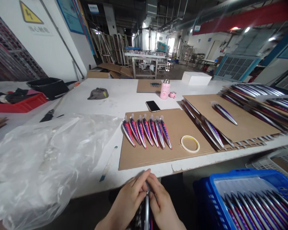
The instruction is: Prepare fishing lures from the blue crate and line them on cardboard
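Note:
Just off the table's front edge, my left hand [131, 195] and my right hand [159, 201] come together around one fishing lure [147, 212]. Fingers of both hands close on its upper end, and its silver body points down between my wrists. The exact grip is partly hidden by the fingers. Beyond my hands, a brown cardboard sheet [144, 159] carries a row of several purple, red and silver fishing lures [146, 129], each with a pale tab at its top end. To their right lies a roll of narrow tape [182, 143].
A blue crate [213, 188] of lures stands at lower right. Stacked cardboard sheets [249, 127] with lures fill the table's right side. Clear plastic sheeting [38, 159] drapes over the left edge. A phone [152, 106], pink bottle [165, 90] and grey cap [97, 93] lie farther back.

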Action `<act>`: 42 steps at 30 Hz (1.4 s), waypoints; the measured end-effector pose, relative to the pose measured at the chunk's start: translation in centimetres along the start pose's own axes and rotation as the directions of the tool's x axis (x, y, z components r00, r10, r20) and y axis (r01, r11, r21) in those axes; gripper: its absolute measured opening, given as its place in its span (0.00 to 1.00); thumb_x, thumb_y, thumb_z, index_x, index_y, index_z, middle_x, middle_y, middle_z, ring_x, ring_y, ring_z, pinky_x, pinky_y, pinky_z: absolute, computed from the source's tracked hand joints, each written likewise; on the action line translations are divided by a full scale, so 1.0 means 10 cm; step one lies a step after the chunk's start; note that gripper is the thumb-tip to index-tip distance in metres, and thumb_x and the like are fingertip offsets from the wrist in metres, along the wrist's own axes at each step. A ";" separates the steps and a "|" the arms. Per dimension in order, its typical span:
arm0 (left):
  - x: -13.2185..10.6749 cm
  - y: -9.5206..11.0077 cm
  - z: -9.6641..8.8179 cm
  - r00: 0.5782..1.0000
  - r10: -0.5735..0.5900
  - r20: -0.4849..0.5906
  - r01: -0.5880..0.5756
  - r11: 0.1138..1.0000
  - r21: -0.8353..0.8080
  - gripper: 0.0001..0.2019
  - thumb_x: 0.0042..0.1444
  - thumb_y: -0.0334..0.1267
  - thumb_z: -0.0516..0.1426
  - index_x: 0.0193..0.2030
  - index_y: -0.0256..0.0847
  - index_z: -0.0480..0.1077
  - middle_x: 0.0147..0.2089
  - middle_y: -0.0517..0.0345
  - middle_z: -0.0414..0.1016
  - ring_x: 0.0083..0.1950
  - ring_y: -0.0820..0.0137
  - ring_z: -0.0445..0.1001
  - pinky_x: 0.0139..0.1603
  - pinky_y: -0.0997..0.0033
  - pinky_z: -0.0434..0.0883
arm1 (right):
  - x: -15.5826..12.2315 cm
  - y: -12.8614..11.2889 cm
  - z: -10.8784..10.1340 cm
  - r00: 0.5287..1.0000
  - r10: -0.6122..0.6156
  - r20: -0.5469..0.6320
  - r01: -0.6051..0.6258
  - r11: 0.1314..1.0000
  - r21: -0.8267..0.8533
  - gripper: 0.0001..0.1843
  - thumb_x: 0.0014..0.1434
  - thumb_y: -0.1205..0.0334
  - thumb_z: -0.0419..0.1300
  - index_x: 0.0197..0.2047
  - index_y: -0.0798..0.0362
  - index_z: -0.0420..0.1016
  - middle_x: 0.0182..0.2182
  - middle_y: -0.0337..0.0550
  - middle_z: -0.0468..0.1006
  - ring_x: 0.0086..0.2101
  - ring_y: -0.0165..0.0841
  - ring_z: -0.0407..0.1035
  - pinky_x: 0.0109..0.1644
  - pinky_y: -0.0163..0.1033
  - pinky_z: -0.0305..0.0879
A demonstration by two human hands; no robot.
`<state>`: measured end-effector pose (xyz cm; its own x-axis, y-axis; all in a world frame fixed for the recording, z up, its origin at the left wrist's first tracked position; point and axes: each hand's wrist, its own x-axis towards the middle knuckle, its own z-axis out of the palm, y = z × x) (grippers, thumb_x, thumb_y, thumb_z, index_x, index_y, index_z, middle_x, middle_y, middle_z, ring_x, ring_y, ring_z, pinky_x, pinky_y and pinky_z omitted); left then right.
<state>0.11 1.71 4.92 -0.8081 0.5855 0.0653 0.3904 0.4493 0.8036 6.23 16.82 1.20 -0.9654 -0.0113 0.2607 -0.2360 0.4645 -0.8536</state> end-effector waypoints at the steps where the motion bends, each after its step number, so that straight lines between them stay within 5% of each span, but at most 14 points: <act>1: 0.02 0.01 0.00 1.000 -0.006 0.019 0.006 1.000 -0.002 0.32 0.50 0.24 0.47 0.63 0.49 0.58 0.39 0.60 0.73 0.39 0.69 0.73 0.48 0.70 0.70 | 0.03 -0.03 -0.05 1.000 0.012 0.028 -0.013 1.000 0.019 0.30 0.56 0.77 0.51 0.62 0.53 0.64 0.60 0.47 0.66 0.60 0.36 0.58 0.63 0.43 0.57; 6: -0.01 -0.02 0.05 0.996 -0.080 0.037 0.082 0.994 -0.067 0.30 0.52 0.26 0.47 0.64 0.45 0.56 0.35 0.61 0.73 0.35 0.71 0.72 0.40 0.73 0.70 | 0.23 -0.17 -0.28 0.980 0.094 0.174 -0.107 0.992 0.068 0.23 0.51 0.80 0.53 0.43 0.48 0.79 0.53 0.41 0.74 0.56 0.35 0.65 0.59 0.39 0.62; 11: -0.12 -0.13 0.21 0.982 -0.119 -0.149 0.084 0.971 -0.223 0.25 0.57 0.31 0.49 0.62 0.44 0.58 0.34 0.63 0.73 0.33 0.73 0.73 0.39 0.75 0.70 | 0.28 -0.15 -0.29 0.982 0.126 0.138 -0.126 0.992 -0.008 0.15 0.50 0.79 0.56 0.31 0.51 0.79 0.46 0.45 0.78 0.52 0.37 0.69 0.53 0.38 0.66; 15: -0.21 -0.15 0.21 0.968 -0.109 -0.224 0.062 0.976 -0.207 0.08 0.58 0.36 0.55 0.42 0.46 0.74 0.43 0.58 0.72 0.44 0.69 0.73 0.46 0.73 0.69 | 0.25 -0.11 -0.26 0.988 0.101 0.119 -0.100 0.995 -0.012 0.15 0.50 0.78 0.54 0.30 0.51 0.78 0.42 0.43 0.80 0.52 0.36 0.69 0.52 0.37 0.66; 18: -0.23 -0.13 0.17 0.962 -0.098 -0.255 0.058 0.985 -0.160 0.06 0.58 0.37 0.56 0.33 0.46 0.75 0.39 0.59 0.71 0.43 0.68 0.72 0.44 0.74 0.69 | 0.25 -0.11 -0.27 0.987 0.108 0.122 -0.108 0.994 -0.009 0.15 0.50 0.78 0.54 0.30 0.50 0.77 0.41 0.42 0.80 0.53 0.35 0.68 0.52 0.35 0.66; 25: -0.20 -0.10 0.10 0.979 -0.164 -0.118 0.133 0.962 -0.239 0.08 0.60 0.40 0.55 0.35 0.44 0.76 0.34 0.59 0.73 0.37 0.69 0.73 0.40 0.76 0.69 | 0.24 -0.10 -0.26 0.986 0.125 0.110 -0.127 0.992 0.009 0.15 0.51 0.77 0.54 0.30 0.50 0.78 0.47 0.43 0.78 0.52 0.35 0.69 0.52 0.36 0.66; 31: -0.13 -0.06 0.07 0.966 -0.257 0.017 0.252 0.932 -0.261 0.23 0.53 0.34 0.54 0.58 0.43 0.66 0.27 0.66 0.70 0.29 0.71 0.70 0.35 0.76 0.66 | 0.24 -0.10 -0.26 0.985 0.134 0.108 -0.138 0.990 0.022 0.14 0.51 0.78 0.56 0.30 0.50 0.78 0.47 0.44 0.78 0.52 0.34 0.70 0.52 0.36 0.66; 36: -0.08 0.10 0.05 0.940 -0.340 0.002 0.338 0.934 -0.116 0.09 0.54 0.37 0.52 0.39 0.42 0.71 0.31 0.62 0.74 0.34 0.67 0.73 0.37 0.71 0.65 | 0.25 -0.11 -0.27 0.984 0.133 0.115 -0.135 0.991 0.007 0.15 0.50 0.78 0.54 0.30 0.50 0.78 0.46 0.45 0.78 0.52 0.35 0.69 0.52 0.38 0.67; 42: -0.05 0.16 0.05 0.947 -0.320 -0.002 0.320 0.945 0.063 0.07 0.57 0.37 0.50 0.30 0.43 0.67 0.30 0.63 0.72 0.34 0.68 0.71 0.36 0.71 0.62 | 0.25 -0.10 -0.27 0.979 0.157 0.131 -0.160 0.987 0.014 0.15 0.51 0.78 0.55 0.31 0.50 0.79 0.46 0.45 0.78 0.54 0.36 0.68 0.53 0.38 0.66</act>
<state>1.39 2.48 5.86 -0.8915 0.4092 -0.1941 0.1386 0.6545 0.7433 4.31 18.69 3.96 -0.9966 -0.0543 0.0626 -0.0803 0.4481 -0.8904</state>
